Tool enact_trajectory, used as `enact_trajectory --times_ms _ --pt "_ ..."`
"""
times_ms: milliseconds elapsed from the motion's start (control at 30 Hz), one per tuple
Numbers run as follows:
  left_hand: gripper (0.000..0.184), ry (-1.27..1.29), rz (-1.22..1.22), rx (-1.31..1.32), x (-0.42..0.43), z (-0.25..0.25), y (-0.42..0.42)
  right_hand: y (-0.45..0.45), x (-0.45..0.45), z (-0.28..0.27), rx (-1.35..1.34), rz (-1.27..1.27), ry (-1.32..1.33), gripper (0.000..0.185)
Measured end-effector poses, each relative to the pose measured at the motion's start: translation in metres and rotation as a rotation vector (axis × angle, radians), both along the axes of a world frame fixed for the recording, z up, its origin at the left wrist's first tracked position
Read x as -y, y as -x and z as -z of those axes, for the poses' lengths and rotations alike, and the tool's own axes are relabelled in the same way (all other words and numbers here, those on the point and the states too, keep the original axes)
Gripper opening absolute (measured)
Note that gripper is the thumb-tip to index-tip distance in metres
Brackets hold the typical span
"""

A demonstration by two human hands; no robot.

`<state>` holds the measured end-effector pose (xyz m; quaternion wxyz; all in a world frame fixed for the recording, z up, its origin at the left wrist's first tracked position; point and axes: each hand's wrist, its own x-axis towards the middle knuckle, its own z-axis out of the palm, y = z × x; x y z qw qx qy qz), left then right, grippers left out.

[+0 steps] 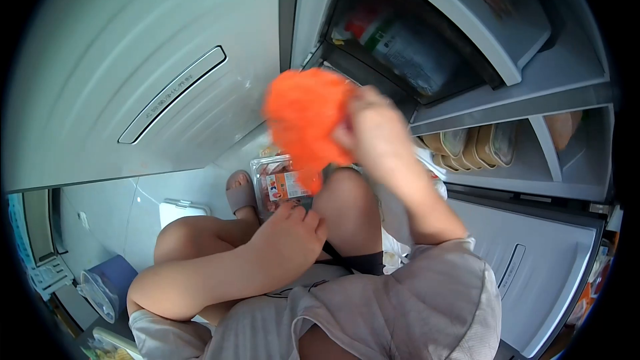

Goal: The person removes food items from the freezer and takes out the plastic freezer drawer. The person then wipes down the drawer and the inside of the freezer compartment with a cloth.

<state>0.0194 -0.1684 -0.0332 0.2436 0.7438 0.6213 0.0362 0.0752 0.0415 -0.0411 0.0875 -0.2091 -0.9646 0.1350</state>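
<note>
My right hand [373, 127] is raised in front of the open fridge, its fingers closed on a bright orange bag or cloth [307, 117] that is blurred by motion. Below it, my left hand [290, 230] rests by my knee, fingers curled and partly hidden; whether it holds anything does not show. Just past that hand, a clear plastic package [270, 183] with an orange and white label lies near the floor, partly covered by the orange item and my left hand.
A fridge door [167, 40] stands at the left. A dark drawer [407, 53] holds plastic-wrapped items. Several tan containers [477, 147] sit on a right-hand shelf. A purple bin [113, 287] stands at lower left, and a white object [180, 210] lies on the floor.
</note>
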Motion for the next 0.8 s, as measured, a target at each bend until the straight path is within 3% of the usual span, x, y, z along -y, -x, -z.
enact_trajectory --times_ms 100,133,200,267,367,433,533,600,633,667,700,800 --pt "0.042 0.022 0.106 -0.019 0.006 -0.003 -0.015 0.043 0.063 0.063 -0.140 -0.312 0.168 0.022" --pt "0.041 0.020 0.115 -0.022 0.008 -0.002 -0.019 0.073 0.092 0.140 -0.403 -0.446 0.152 0.018" --pt "0.038 0.017 0.131 -0.026 0.012 0.000 -0.026 0.116 0.151 0.181 -0.016 -0.415 0.507 0.015" --pt "0.036 0.041 0.139 -0.054 0.012 -0.001 -0.029 0.153 0.203 0.224 0.086 -0.313 0.741 0.018" --pt "0.033 0.009 0.120 -0.044 0.012 -0.001 -0.031 0.147 0.225 0.237 -0.250 -0.311 0.936 0.026" --pt "0.029 -0.012 0.114 -0.048 0.015 -0.004 -0.030 0.126 0.191 0.214 -0.264 -0.447 0.940 0.027" --pt "0.024 -0.047 0.132 -0.055 0.018 -0.012 -0.025 0.070 0.100 0.158 -0.029 -0.376 0.471 0.025" --pt "0.023 -0.106 0.145 -0.014 0.016 -0.011 -0.019 0.025 0.051 0.133 -0.358 -0.009 0.114 0.039" --pt "0.024 -0.091 0.166 -0.008 0.013 -0.011 -0.016 0.007 0.036 0.112 -0.138 0.172 -0.018 0.054" --pt "0.024 -0.077 0.190 -0.006 0.006 -0.012 -0.011 -0.006 0.020 0.110 -0.057 0.273 0.012 0.062" --pt "0.024 -0.060 0.218 -0.001 0.000 -0.012 -0.007 -0.020 0.008 0.126 0.004 0.293 -0.035 0.051" --pt "0.016 -0.013 0.238 0.081 -0.030 0.004 0.001 -0.022 -0.002 0.131 0.375 0.298 0.213 0.038"
